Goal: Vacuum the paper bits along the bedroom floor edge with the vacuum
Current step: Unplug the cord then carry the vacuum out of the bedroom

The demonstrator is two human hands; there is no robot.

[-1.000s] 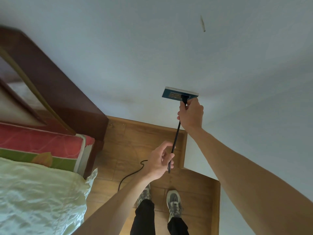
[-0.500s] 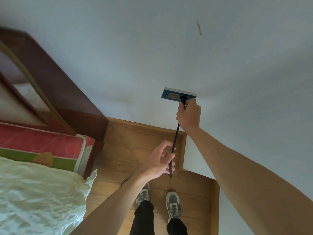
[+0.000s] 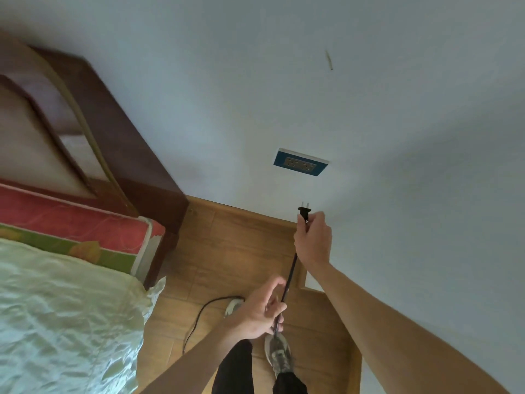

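Note:
My right hand [image 3: 312, 241] pinches a black two-pin plug [image 3: 304, 212], held free in the air below the blue wall socket [image 3: 301, 162]. The socket's holes are bare. From the plug a black power cord [image 3: 288, 280] runs down into my left hand [image 3: 262, 309], which grips it lower down. Beyond that hand the cord trails in a loop across the wooden floor [image 3: 235, 251]. Neither the vacuum nor any paper bits are in view.
A bed [image 3: 56, 322] with a pale cover and red mattress fills the lower left, its dark wooden headboard [image 3: 113, 137] against the white wall [image 3: 255, 66]. My shoes [image 3: 279, 354] stand on the floor near a jutting wall corner [image 3: 312, 282].
My right hand was at the socket with the plug in it. Now the plug is out and the hand has dropped below the socket. My left hand still grips the cord.

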